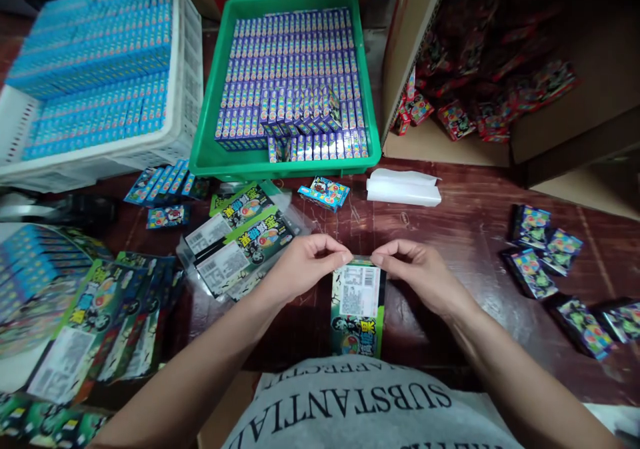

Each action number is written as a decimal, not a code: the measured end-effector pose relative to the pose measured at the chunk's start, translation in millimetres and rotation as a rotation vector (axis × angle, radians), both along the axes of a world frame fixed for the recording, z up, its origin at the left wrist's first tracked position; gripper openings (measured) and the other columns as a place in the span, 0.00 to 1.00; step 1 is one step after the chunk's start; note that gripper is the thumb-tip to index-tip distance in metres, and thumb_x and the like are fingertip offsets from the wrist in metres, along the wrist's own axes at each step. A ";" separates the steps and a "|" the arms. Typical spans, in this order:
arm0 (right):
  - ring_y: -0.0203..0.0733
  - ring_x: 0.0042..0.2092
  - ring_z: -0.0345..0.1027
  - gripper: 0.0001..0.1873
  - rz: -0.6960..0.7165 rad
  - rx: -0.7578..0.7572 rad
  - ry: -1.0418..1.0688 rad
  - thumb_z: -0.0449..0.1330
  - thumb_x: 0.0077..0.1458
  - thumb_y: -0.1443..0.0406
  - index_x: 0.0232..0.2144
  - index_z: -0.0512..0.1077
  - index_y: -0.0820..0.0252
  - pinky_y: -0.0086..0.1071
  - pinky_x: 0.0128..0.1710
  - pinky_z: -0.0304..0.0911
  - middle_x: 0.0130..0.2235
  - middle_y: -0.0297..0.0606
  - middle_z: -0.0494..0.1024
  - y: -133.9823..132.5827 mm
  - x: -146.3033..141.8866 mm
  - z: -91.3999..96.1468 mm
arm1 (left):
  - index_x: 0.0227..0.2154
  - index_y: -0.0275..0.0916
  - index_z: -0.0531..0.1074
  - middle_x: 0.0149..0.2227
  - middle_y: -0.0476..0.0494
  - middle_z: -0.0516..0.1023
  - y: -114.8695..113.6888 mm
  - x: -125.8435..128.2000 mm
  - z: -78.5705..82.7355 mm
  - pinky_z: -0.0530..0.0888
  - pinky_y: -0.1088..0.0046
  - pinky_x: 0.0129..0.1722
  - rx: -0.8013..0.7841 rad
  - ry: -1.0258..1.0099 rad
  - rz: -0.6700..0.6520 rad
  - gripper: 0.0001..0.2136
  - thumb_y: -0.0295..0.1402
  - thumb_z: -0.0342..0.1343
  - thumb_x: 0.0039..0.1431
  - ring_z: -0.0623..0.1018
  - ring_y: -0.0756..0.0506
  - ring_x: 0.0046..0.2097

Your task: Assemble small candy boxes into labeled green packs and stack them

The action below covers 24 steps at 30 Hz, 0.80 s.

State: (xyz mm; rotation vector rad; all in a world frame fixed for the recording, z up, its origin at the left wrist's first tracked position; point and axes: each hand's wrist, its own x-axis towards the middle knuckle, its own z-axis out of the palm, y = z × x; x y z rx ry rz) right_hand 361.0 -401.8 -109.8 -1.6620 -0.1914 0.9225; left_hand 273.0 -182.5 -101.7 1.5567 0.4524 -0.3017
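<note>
A printed green packet (358, 310) with a white barcode label lies upright on the dark wooden table in front of me. My left hand (305, 265) pinches its top left corner. My right hand (417, 269) pinches its top right corner. Both hands have fingers closed on the packet's upper edge. A heap of similar flat green packets (237, 239) lies just left of my left hand.
A green tray (210, 135) full of small purple boxes stands at the back centre, a white crate (187, 69) of blue boxes at back left. A cardboard box (435, 145) of red packets is back right. Loose small boxes (543, 252) lie right; white folded paper (403, 187) ahead.
</note>
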 end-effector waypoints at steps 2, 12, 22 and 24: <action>0.40 0.38 0.74 0.14 0.068 0.019 -0.011 0.67 0.57 0.52 0.34 0.81 0.56 0.37 0.44 0.69 0.37 0.37 0.83 -5.5 0.8 1.0 | 0.35 0.40 0.81 0.40 0.45 0.85 3.9 -1.5 -0.3 0.75 0.66 0.47 -0.016 -0.007 -0.054 0.08 0.38 0.67 0.55 0.81 0.46 0.41; 0.49 0.44 0.74 0.16 -0.019 -0.308 -0.981 0.56 0.66 0.55 0.43 0.80 0.55 0.43 0.47 0.67 0.42 0.42 0.82 6.2 141.3 1.3 | 0.33 0.43 0.79 0.42 0.42 0.83 2.2 20.6 -4.9 0.77 0.60 0.47 0.094 -0.220 -0.281 0.03 0.35 0.63 0.60 0.81 0.44 0.44; 0.57 0.50 0.67 0.16 0.341 -0.512 -1.008 0.65 0.58 0.52 0.46 0.77 0.50 0.53 0.51 0.60 0.48 0.43 0.78 -1.7 137.6 -39.4 | 0.27 0.44 0.78 0.72 0.53 0.57 -10.2 58.1 -6.8 0.63 0.43 0.61 0.613 -0.451 -0.531 0.04 0.29 0.63 0.56 0.66 0.33 0.62; 0.56 0.49 0.68 0.15 0.341 -0.473 -0.969 0.66 0.57 0.53 0.44 0.77 0.50 0.53 0.53 0.59 0.47 0.42 0.78 -5.8 132.5 -39.1 | 0.26 0.43 0.77 0.72 0.52 0.58 -12.6 64.6 -18.4 0.63 0.42 0.61 0.651 -0.437 -0.566 0.04 0.29 0.64 0.55 0.66 0.32 0.61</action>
